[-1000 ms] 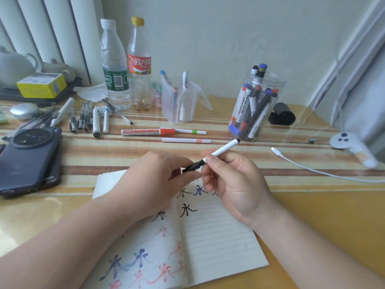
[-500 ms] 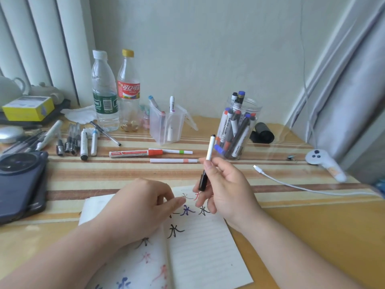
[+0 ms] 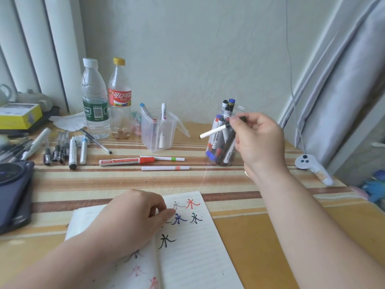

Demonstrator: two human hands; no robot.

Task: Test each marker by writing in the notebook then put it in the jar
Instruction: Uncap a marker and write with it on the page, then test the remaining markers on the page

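— A striped table (image 3: 104, 180) is set against a pale wall, and the clear jar (image 3: 239, 107) is stood toward its far right, already crowded with upright markers. Where is the marker that is being handled?

— The marker (image 3: 212, 132) is pinched at its black end by the thumb and fingertips of the right hand (image 3: 258, 140). The white barrel is carried nearly level, pointing left, in front of the jar's upper part. As far as can be judged, it is not yet over the mouth.

— And the other hand?

— The left hand (image 3: 133, 222) is rested on the open notebook (image 3: 193, 257), fingers loosely curled, with nothing seen in them. The page is held flat that way.

— What could be spoilt from here?

— Three things are to be feared. If the marker is brought in crosswise, the rim or the caps standing above it may be struck, and the jar, which looks light, could be tipped or pushed along the table. If the barrel is not turned upright first, it may be left lying across the mouth and rolled off. And since it is gripped at one end only, it could be swung wide or dropped short.

— Is room left inside?

— Little can be seen. A gap has to be found among the packed markers, or the new one may be jammed and left standing proud.
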